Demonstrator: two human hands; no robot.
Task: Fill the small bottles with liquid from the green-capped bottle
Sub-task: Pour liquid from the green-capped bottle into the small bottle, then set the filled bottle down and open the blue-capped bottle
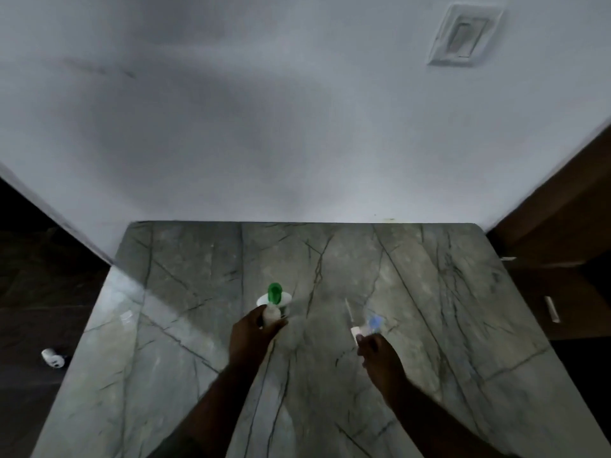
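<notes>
**Both hands at the bottles, cap on, right hand blurred**

My left hand (254,328) has its fingers curled round the lower body of the green-capped bottle (274,304). The bottle stands out past my fingertips, low over the table (205,259), and I cannot tell whether its base touches. The green cap (274,291) looks to be on, so I judge that no pouring has begun.

My right hand (375,350) is smeared by motion. A small white piece (356,332) sits at its fingertips, with a thin tube (348,309) running away from me. I cannot tell whether I am pinching it or only touching it. Just past those fingers, slightly to their outer side, is a small clear bottle (375,322) with a bluish tint. It too is blurred, so I cannot say whether it stands upright or is open.

The risks as I see them:
- The small bottle is light and right beside a moving hand, so a brush of my fingers could tip it.
- Its mouth is likely narrow, so liquid could run onto the table if I tilt the big bottle before lining up the mouths.
- My grip on the big bottle is low, so it may swing once the cap comes off.
- The light is dim, which makes the fill level hard to judge, and I could overfill.
</notes>
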